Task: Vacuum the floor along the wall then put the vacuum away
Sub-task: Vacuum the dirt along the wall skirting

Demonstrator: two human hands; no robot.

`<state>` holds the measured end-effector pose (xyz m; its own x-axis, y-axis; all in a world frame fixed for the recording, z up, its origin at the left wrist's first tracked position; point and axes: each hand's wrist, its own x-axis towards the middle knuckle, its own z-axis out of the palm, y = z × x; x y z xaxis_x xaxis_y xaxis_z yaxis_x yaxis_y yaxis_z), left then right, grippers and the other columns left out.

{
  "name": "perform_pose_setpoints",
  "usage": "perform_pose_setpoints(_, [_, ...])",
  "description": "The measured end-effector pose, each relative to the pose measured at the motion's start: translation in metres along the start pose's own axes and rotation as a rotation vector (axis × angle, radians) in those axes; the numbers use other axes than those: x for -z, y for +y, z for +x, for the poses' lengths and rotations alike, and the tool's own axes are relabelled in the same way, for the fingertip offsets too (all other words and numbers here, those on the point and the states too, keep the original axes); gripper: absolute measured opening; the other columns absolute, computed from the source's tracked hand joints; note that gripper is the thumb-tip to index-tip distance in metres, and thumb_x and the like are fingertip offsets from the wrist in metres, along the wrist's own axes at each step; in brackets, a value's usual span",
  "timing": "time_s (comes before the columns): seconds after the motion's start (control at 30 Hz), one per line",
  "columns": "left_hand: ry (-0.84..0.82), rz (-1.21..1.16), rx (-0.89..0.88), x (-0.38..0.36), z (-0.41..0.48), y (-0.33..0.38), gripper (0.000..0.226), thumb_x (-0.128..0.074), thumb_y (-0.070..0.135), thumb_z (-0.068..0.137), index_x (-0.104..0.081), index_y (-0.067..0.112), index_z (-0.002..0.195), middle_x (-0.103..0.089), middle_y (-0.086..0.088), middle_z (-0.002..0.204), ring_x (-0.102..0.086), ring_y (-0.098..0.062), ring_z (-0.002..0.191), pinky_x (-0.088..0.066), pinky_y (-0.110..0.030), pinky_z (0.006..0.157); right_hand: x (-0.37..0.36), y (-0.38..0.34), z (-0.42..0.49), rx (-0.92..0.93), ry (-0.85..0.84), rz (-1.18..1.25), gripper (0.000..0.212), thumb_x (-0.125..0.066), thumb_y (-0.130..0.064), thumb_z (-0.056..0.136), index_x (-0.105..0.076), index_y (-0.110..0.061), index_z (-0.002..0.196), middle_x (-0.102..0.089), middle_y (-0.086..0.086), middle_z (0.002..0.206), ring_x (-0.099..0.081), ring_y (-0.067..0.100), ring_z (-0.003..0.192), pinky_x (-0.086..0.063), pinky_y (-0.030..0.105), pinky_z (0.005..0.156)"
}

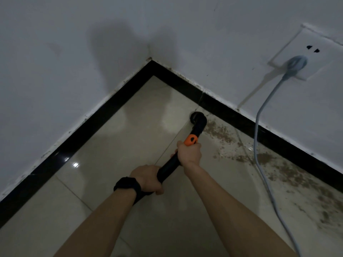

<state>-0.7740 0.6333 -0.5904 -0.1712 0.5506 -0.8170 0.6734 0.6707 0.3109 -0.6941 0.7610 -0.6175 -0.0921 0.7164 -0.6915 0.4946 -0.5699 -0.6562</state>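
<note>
Tiled corner floor [111, 164] — dirt [219, 132], grey cord [256, 127] right of vacuum wand [169, 166]

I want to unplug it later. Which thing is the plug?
Look at the right-hand white wall. A square white socket plate sits on it. The plug is the round grey disc on the plate, the only thing trailing a cord to the floor.

Fig.: black plastic vacuum tube [169, 166] w/ orange collar [190, 140] partway along, slanted fwd toward the room corner. Its round black nozzle end [198, 118] rests on the glossy beige tile floor [111, 149], just beside the black skirting [232, 116] of the white painted wall [232, 52]. Brown dirt strip [274, 164] lies on the floor along the skirting, right of the nozzle; tiles to its left show no dirt.
</note>
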Motion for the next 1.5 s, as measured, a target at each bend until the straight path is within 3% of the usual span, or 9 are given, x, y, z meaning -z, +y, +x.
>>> perform_pose_setpoints(0.17, [0.132,-0.070,-0.067,-0.004,0.011,0.017,0.054,-0.080,0.030,0.069,-0.049,0.020,0.111,-0.064,-0.002,0.103,-0.064,-0.021,0.087,-0.057,-0.032,0.071,0.010,-0.009,0.027,0.016,0.060,-0.040,0.063,-0.064,-0.045,0.066,-0.046,-0.013,0.117,-0.068,0.015,0.096,-0.073,0.036,0.075,-0.063,0.051,0.068])
perform_pose_setpoints(0.33, [0.222,-0.132,-0.133,-0.008,0.018,0.022,0.057,-0.077,0.029,0.074,-0.040,0.020,0.116,-0.060,-0.006,0.101,-0.062,-0.024,0.086,-0.058,-0.039,0.071,0.008,-0.025,0.036,0.042,0.096,-0.137,0.072,-0.057,-0.045,0.065,-0.040,-0.010,0.125,-0.067,0.016,0.104,-0.072,0.038,0.084,-0.062,0.050,0.076])
perform_pose_setpoints(0.53, [0.221,-0.131,-0.096,-0.013,0.020,0.020,0.058,-0.076,0.033,0.079,-0.040,0.015,0.121,-0.060,-0.009,0.108,-0.061,-0.026,0.091,-0.057,-0.040,0.076,0.013,-0.038,0.019,0.038,0.099,-0.290,0.059,-0.059,-0.030,0.095,-0.033,0.002,0.137,-0.061,0.021,0.124,-0.065,0.038,0.108,-0.054,0.037,0.086])
perform_pose_setpoints(0.77, [0.113,-0.084,-0.081,-0.001,0.017,0.030,0.047,-0.080,0.030,0.076,-0.046,0.020,0.106,-0.063,-0.006,0.112,-0.057,-0.019,0.087,-0.046,-0.027,0.068,0.024,-0.040,0.015,0.044,0.079,-0.318,0.060,-0.060,-0.032,0.094,-0.037,0.001,0.138,-0.062,0.021,0.126,-0.064,0.036,0.110,-0.051,0.035,0.085])
perform_pose_setpoints(0.97, [-0.076,0.025,-0.050,-0.008,0.010,0.030,0.053,-0.083,0.033,0.070,-0.060,0.022,0.117,-0.067,-0.003,0.116,-0.065,-0.020,0.100,-0.057,-0.032,0.083,0.032,-0.016,-0.010,0.026,0.061,-0.271,0.063,-0.061,-0.035,0.090,-0.035,-0.004,0.139,-0.064,0.014,0.109,-0.068,0.035,0.093,-0.060,0.044,0.081])
perform_pose_setpoints(1.07, [-0.146,0.108,-0.011,-0.011,0.005,0.029,0.058,-0.086,0.037,0.066,-0.065,0.019,0.117,-0.068,-0.003,0.114,-0.067,-0.020,0.098,-0.059,-0.031,0.080,0.029,0.001,-0.021,0.026,0.035,-0.223,0.073,-0.058,-0.043,0.078,-0.034,-0.008,0.138,-0.068,0.016,0.108,-0.070,0.035,0.089,-0.061,0.047,0.082])
perform_pose_setpoints(1.27, [-0.220,0.213,0.074,-0.011,-0.005,0.025,0.059,-0.087,0.038,0.065,-0.068,0.016,0.116,-0.071,-0.004,0.112,-0.070,-0.020,0.097,-0.060,-0.032,0.080,0.028,0.016,-0.037,0.006,0.028,-0.197,0.058,-0.063,-0.033,0.089,-0.037,-0.005,0.133,-0.063,0.010,0.103,-0.067,0.030,0.086,-0.057,0.038,0.076])
perform_pose_setpoints(1.4, [-0.284,0.254,0.110,-0.014,-0.009,0.018,0.061,-0.089,0.039,0.061,-0.070,0.015,0.114,-0.072,-0.004,0.111,-0.070,-0.021,0.097,-0.061,-0.036,0.083,0.019,0.027,-0.049,-0.007,0.007,-0.126,0.068,-0.060,-0.040,0.079,-0.037,-0.008,0.135,-0.065,0.010,0.099,-0.072,0.033,0.079,-0.063,0.044,0.074])
perform_pose_setpoints(1.5, [-0.343,0.282,0.153,-0.017,-0.012,0.012,0.061,-0.090,0.040,0.059,-0.071,0.016,0.112,-0.073,-0.003,0.111,-0.070,-0.021,0.098,-0.061,-0.038,0.086,0.019,0.037,-0.057,-0.011,-0.003,-0.137,0.057,-0.062,-0.035,0.087,-0.038,-0.006,0.130,-0.061,0.006,0.100,-0.064,0.023,0.076,-0.052,0.029,0.062])
